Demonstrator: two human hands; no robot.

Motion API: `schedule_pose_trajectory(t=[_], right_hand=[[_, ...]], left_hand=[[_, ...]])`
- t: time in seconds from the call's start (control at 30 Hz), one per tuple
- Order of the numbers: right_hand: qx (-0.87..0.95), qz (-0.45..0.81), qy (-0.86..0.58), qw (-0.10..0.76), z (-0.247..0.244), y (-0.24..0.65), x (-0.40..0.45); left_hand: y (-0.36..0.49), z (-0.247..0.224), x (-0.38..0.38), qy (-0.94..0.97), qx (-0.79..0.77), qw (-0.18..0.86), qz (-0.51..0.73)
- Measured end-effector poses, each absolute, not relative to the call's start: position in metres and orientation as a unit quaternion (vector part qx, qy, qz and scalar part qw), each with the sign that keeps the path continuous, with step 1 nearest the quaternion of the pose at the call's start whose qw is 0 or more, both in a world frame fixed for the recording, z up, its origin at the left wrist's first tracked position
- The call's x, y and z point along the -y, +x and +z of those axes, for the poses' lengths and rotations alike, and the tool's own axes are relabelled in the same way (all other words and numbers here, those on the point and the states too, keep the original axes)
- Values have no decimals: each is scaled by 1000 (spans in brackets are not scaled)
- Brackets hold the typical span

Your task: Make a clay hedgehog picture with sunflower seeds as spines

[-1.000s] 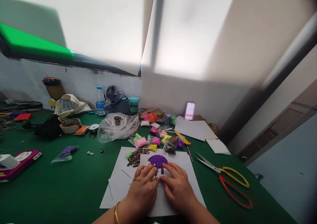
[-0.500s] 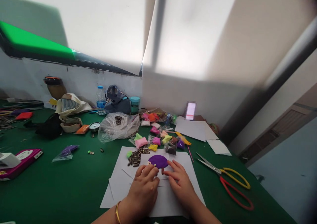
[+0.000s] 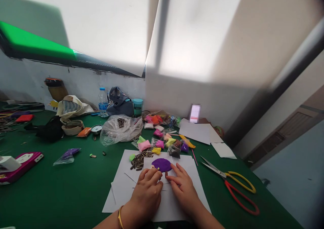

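On a small white sheet lies a flat purple clay oval (image 3: 162,165), with a pale patch and a tiny yellow dot at its lower left. A short brown clay piece (image 3: 166,174) sits below the oval. My left hand (image 3: 147,190) is closed just under the oval's left part, its fingers curled down; whatever they pinch is hidden. Fingers spread, my right hand (image 3: 184,185) rests at the oval's right edge, its index fingertip at the brown piece. Striped sunflower seeds (image 3: 141,160) are heaped beyond my left hand.
Bagged coloured clay (image 3: 144,145) lies in several packets behind the sheets. Large scissors (image 3: 225,175) with red and yellow handles lie partly spread at the right. A clear plastic bag (image 3: 121,129) holding seeds, a water bottle (image 3: 102,104) and a magenta box (image 3: 25,166) are farther left.
My right hand's index finger has shifted slightly left, closer to the brown clay piece. My left hand stays in place.
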State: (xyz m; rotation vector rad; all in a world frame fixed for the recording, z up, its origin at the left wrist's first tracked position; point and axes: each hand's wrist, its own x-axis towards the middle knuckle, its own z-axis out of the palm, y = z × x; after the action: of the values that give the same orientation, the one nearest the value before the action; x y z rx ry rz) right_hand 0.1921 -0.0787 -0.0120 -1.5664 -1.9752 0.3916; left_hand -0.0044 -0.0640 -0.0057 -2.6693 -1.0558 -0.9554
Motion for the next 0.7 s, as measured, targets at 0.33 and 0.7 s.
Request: schedule_pose_trajectory(t=[0.33, 0.7], right_hand=[[734, 154, -590, 300, -8, 192, 81], [741, 129, -583, 307, -11, 193, 83]], left_hand=[[-4, -4, 65, -882, 355, 62, -304], [-4, -6, 64, -881, 353, 56, -310]])
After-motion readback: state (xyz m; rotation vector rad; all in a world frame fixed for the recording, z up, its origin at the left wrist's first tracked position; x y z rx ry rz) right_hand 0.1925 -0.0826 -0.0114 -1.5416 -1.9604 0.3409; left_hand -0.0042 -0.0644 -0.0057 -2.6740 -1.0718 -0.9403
